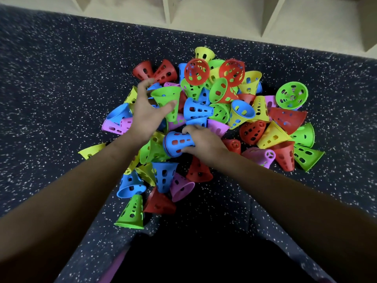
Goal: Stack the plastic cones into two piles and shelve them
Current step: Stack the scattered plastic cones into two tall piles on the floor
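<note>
Several perforated plastic cones in red, blue, green, yellow and purple lie in a loose heap (234, 103) on the dark speckled floor. My left hand (146, 115) grips a green cone (168, 99) at the heap's left side, thumb on its front and fingers curled behind its rim. My right hand (204, 141) holds a blue cone (177, 142) lying on its side, with a red cone nested inside it showing through the holes. Both held cones sit just above the pile.
A pale wooden shelf unit (224, 19) with open compartments runs along the far edge of the floor. Scattered cones reach toward me, among them a green cone (131, 213) nearest my body. Bare speckled floor (51, 88) lies left and right of the heap.
</note>
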